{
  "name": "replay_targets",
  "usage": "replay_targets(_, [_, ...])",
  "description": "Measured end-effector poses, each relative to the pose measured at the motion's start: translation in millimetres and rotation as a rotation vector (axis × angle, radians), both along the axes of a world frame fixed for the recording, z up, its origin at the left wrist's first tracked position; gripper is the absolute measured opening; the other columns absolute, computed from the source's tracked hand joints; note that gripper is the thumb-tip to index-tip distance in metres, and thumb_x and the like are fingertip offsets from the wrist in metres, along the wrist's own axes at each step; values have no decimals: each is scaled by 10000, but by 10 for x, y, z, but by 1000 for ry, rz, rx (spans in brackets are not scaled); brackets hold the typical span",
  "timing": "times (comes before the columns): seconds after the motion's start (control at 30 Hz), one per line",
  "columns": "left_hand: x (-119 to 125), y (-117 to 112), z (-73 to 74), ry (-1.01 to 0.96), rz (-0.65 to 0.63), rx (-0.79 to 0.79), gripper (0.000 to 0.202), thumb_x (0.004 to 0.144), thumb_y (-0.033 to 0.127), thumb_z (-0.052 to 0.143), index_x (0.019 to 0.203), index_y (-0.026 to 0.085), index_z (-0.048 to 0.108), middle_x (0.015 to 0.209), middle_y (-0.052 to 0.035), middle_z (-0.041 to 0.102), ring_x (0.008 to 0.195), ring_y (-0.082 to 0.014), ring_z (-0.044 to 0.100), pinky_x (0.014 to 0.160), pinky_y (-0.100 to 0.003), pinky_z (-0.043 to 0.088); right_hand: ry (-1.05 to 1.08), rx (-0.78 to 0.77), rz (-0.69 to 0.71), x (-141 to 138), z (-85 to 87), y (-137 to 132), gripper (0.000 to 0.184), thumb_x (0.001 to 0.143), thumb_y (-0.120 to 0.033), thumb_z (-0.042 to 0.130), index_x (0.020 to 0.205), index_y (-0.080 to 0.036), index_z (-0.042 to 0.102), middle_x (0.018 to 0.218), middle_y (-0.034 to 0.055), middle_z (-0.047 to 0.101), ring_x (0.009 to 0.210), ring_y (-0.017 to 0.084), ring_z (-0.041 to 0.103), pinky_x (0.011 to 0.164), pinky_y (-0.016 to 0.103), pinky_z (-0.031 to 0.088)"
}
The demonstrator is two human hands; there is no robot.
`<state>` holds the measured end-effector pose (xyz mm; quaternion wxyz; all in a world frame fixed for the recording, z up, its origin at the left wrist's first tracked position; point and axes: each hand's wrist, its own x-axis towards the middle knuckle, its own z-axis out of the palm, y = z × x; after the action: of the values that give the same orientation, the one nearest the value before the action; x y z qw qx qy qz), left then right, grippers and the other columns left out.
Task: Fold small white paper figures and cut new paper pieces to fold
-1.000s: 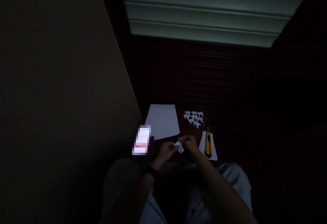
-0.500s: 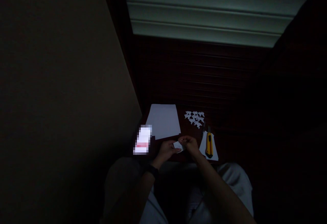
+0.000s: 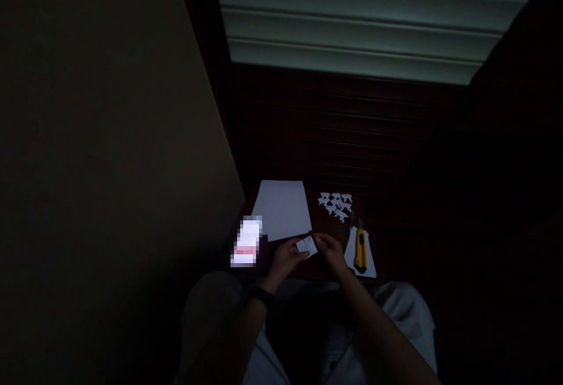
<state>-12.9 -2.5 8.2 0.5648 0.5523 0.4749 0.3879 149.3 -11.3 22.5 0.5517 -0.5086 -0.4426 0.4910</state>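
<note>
A small white square of paper (image 3: 307, 246) with crease lines fanning across it is held above the table's near edge. My left hand (image 3: 285, 258) grips its left side, the thumb lying over the lower edge. At its upper right corner are the bent fingers of my right hand (image 3: 329, 250), closed on the paper's edge; the dim light hides the exact contact. A yellow utility knife (image 3: 360, 253) lies right of my right hand on a small stack of white paper (image 3: 370, 265).
Large white sheets (image 3: 281, 209) lie at the back left of the dark table. Several small folded paper pieces (image 3: 336, 204) are grouped at the back right. A lit, blurred-out phone-like screen (image 3: 246, 241) is at the left. A wall (image 3: 206, 139) rises close on that side.
My right fingers have shifted off the paper's top face toward its upper right corner. More of the creased surface shows, and the paper is turned slightly.
</note>
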Motion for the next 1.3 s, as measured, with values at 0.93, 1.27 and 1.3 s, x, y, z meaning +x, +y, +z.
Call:
replay_targets(0.93, [-39, -55, 152, -138, 17, 0, 490, 704, 449, 594, 1073, 133, 528, 821, -81, 654, 593, -152, 623, 437, -205, 463, 29, -41, 85, 41, -161, -83, 288, 633, -350, 686, 851, -164, 660, 768, 46, 680, 674, 169, 599, 629, 271, 431])
replay_targets(1.27, [-15, -40, 96, -177, 76, 9, 376, 705, 440, 600, 863, 102, 648, 860, -93, 670, 779, -200, 626, 647, -276, 521, 62, -37, 95, 45, -121, -86, 314, 618, -352, 696, 872, -169, 667, 831, 69, 681, 752, 208, 607, 698, 319, 451])
replay_targets(1.3, [-11, -37, 80, -172, 73, 29, 363, 707, 427, 604, 867, 104, 650, 867, -90, 669, 770, -193, 625, 654, -276, 520, 87, -39, 107, 45, -118, -97, 317, 616, -347, 699, 878, -170, 666, 843, 70, 681, 766, 210, 607, 712, 323, 449])
